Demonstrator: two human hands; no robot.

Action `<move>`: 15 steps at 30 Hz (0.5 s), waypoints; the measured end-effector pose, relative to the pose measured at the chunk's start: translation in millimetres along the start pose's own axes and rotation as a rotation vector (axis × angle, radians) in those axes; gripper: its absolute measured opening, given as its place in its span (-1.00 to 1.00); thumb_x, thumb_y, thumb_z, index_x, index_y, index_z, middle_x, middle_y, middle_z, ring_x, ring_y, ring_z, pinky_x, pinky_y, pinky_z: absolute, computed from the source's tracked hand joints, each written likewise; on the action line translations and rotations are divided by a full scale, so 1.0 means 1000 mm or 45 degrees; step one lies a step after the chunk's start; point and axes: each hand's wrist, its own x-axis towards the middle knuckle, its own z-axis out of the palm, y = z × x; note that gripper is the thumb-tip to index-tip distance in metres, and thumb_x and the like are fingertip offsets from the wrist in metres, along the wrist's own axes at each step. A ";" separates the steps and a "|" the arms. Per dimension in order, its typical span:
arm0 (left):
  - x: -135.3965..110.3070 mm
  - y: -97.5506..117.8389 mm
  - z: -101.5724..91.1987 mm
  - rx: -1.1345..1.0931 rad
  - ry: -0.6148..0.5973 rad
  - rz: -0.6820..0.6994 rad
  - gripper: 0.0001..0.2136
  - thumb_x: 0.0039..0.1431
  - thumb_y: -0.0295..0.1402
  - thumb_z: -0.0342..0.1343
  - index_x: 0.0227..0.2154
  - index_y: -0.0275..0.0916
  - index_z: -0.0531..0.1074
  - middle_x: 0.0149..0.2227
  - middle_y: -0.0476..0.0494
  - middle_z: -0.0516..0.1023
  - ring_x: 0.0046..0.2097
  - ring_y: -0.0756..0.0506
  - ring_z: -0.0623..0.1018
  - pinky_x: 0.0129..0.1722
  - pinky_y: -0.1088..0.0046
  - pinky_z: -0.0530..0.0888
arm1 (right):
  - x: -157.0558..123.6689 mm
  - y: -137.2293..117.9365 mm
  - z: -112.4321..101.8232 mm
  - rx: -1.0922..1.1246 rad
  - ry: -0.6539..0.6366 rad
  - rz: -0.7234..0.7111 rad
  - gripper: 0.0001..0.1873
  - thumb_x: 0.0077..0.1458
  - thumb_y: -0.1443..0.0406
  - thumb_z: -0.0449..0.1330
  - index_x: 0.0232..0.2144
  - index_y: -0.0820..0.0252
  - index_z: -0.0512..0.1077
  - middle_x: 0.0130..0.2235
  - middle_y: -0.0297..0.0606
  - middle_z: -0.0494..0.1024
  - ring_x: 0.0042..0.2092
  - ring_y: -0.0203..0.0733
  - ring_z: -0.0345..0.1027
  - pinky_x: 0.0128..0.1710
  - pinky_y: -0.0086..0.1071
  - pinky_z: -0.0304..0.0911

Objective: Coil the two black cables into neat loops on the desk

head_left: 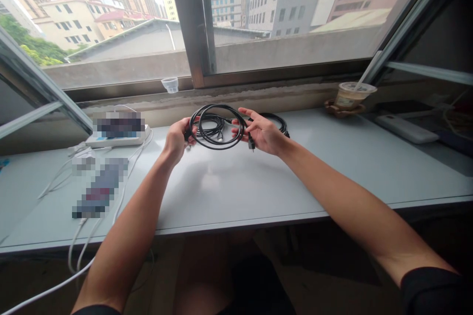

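Note:
A black power cord (218, 148), looped into a loose coil, is held up above the white desk between my two hands. My left hand (176, 140) is closed round the coil's left side, with a dark connector end at its fingers. On the right side, my right hand (263, 132) pinches the loops, some fingers stretched out. A black plug (252, 142) hangs down below the right fingers. Behind the coil, a second black coiled cable (211, 126) lies on the desk, partly hidden. Another black coiled cable (280, 120) lies behind my right hand.
At the left, a white box (138, 134), white cables (127, 177) and a blurred-out flat item (101, 189) lie on the desk (236, 197). A drink cup (349, 96) with a straw stands at the back right. A small clear cup (170, 85) sits by the window.

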 end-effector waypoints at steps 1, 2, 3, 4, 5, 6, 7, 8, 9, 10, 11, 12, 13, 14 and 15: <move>-0.001 0.001 0.000 -0.014 -0.061 -0.001 -0.81 0.22 -0.23 0.15 -0.27 -0.28 0.48 -0.43 0.00 0.35 -0.52 0.07 0.23 -0.55 0.53 0.22 | 0.001 0.001 0.000 -0.006 0.004 0.010 -0.36 0.03 0.40 0.22 0.18 -0.02 0.27 -0.12 -0.32 0.60 -0.22 -0.19 0.58 0.01 -0.07 0.55; -0.003 0.002 0.001 -0.023 -0.131 -0.015 -0.81 0.18 -0.26 0.23 -0.27 -0.29 0.48 -0.41 0.00 0.36 -0.51 0.09 0.25 -0.53 0.55 0.25 | 0.002 0.002 0.001 -0.016 0.015 0.009 -0.42 0.13 0.33 0.23 0.20 -0.04 0.29 -0.18 -0.36 0.57 -0.29 -0.22 0.53 -0.05 -0.11 0.57; -0.004 0.002 0.000 -0.028 -0.205 -0.043 -0.79 0.15 -0.27 0.30 -0.26 -0.30 0.49 -0.39 0.00 0.38 -0.50 0.10 0.29 -0.50 0.56 0.30 | 0.003 0.002 0.001 -0.029 0.030 -0.002 -0.47 0.21 0.25 0.23 0.22 -0.06 0.31 -0.24 -0.40 0.53 -0.36 -0.27 0.46 -0.14 -0.17 0.58; -0.005 0.003 0.000 -0.031 -0.275 -0.080 -0.74 0.13 -0.26 0.36 -0.23 -0.30 0.50 -0.37 0.00 0.41 -0.48 0.11 0.33 -0.46 0.56 0.36 | 0.004 0.003 0.001 -0.043 0.048 -0.016 -0.51 0.27 0.18 0.22 0.23 -0.07 0.34 -0.29 -0.43 0.48 -0.42 -0.31 0.38 -0.24 -0.25 0.56; -0.006 0.004 -0.001 -0.027 -0.329 -0.118 -0.69 0.12 -0.22 0.40 -0.19 -0.29 0.51 -0.35 0.00 0.43 -0.47 0.11 0.36 -0.42 0.55 0.42 | 0.005 0.004 0.001 -0.056 0.065 -0.033 -0.53 0.30 0.14 0.22 0.23 -0.07 0.37 -0.33 -0.46 0.43 -0.48 -0.35 0.29 -0.35 -0.33 0.52; -0.006 0.004 -0.002 -0.010 -0.367 -0.157 -0.65 0.11 -0.19 0.44 -0.16 -0.28 0.51 -0.34 0.00 0.45 -0.46 0.11 0.40 -0.37 0.54 0.46 | 0.005 0.005 0.000 -0.068 0.072 -0.049 -0.53 0.31 0.11 0.24 0.23 -0.07 0.39 -0.37 -0.48 0.38 -0.53 -0.38 0.21 -0.45 -0.40 0.46; -0.006 0.003 -0.004 0.018 -0.388 -0.194 -0.61 0.09 -0.15 0.46 -0.15 -0.27 0.51 -0.34 0.00 0.46 -0.45 0.10 0.43 -0.34 0.52 0.50 | 0.006 0.006 -0.001 -0.084 0.069 -0.065 -0.53 0.31 0.11 0.26 0.23 -0.07 0.41 -0.39 -0.50 0.35 -0.56 -0.41 0.13 -0.52 -0.45 0.40; -0.006 0.002 -0.006 0.056 -0.400 -0.231 -0.58 0.07 -0.11 0.48 -0.16 -0.26 0.50 -0.35 0.00 0.47 -0.43 0.09 0.47 -0.31 0.51 0.52 | 0.006 0.006 -0.002 -0.108 0.056 -0.075 -0.52 0.29 0.10 0.29 0.23 -0.06 0.43 -0.40 -0.51 0.33 -0.58 -0.43 0.08 -0.56 -0.47 0.37; -0.006 0.001 -0.008 0.103 -0.413 -0.267 -0.56 0.06 -0.07 0.49 -0.19 -0.25 0.48 -0.36 0.01 0.47 -0.43 0.07 0.50 -0.31 0.49 0.54 | 0.005 0.007 -0.003 -0.144 0.038 -0.078 -0.50 0.28 0.09 0.31 0.22 -0.05 0.45 -0.41 -0.50 0.33 -0.59 -0.44 0.06 -0.58 -0.47 0.36; -0.005 -0.001 -0.010 0.156 -0.433 -0.299 -0.55 0.05 -0.03 0.48 -0.24 -0.25 0.46 -0.39 0.01 0.47 -0.43 0.05 0.52 -0.31 0.48 0.55 | 0.005 0.007 -0.004 -0.190 0.018 -0.078 -0.49 0.26 0.07 0.33 0.21 -0.02 0.47 -0.42 -0.49 0.35 -0.60 -0.44 0.07 -0.59 -0.46 0.37; -0.005 -0.002 -0.012 0.213 -0.466 -0.324 -0.54 0.06 0.01 0.47 -0.29 -0.25 0.43 -0.42 0.02 0.45 -0.44 0.04 0.53 -0.33 0.48 0.55 | 0.004 0.006 -0.004 -0.242 0.002 -0.078 -0.48 0.24 0.04 0.35 0.19 0.01 0.50 -0.42 -0.47 0.37 -0.59 -0.43 0.10 -0.60 -0.45 0.39; -0.005 -0.003 -0.013 0.275 -0.516 -0.338 -0.53 0.08 0.04 0.44 -0.34 -0.25 0.40 -0.45 0.02 0.43 -0.45 0.03 0.54 -0.37 0.50 0.53 | 0.003 0.006 -0.004 -0.297 -0.009 -0.078 -0.47 0.22 0.01 0.37 0.16 0.04 0.53 -0.42 -0.44 0.40 -0.58 -0.41 0.15 -0.60 -0.42 0.42; -0.005 -0.004 -0.014 0.336 -0.575 -0.336 -0.52 0.10 0.06 0.42 -0.36 -0.25 0.39 -0.47 0.02 0.42 -0.46 0.02 0.54 -0.40 0.52 0.50 | 0.003 0.005 -0.005 -0.351 -0.012 -0.083 -0.47 0.20 -0.01 0.38 0.14 0.07 0.56 -0.42 -0.41 0.44 -0.57 -0.39 0.21 -0.60 -0.41 0.44; -0.006 -0.004 -0.014 0.387 -0.637 -0.325 -0.53 0.13 0.07 0.40 -0.34 -0.25 0.41 -0.48 0.01 0.42 -0.46 0.01 0.54 -0.43 0.53 0.47 | 0.002 0.004 -0.005 -0.403 -0.015 -0.091 -0.46 0.18 -0.02 0.39 0.11 0.09 0.58 -0.41 -0.38 0.48 -0.55 -0.36 0.26 -0.59 -0.39 0.46; -0.007 -0.004 -0.013 0.422 -0.687 -0.308 -0.55 0.16 0.07 0.37 -0.30 -0.25 0.43 -0.46 0.00 0.43 -0.44 0.00 0.56 -0.44 0.54 0.46 | 0.001 0.003 -0.005 -0.453 -0.015 -0.102 -0.46 0.17 -0.03 0.40 0.09 0.11 0.60 -0.39 -0.34 0.52 -0.52 -0.34 0.31 -0.57 -0.39 0.47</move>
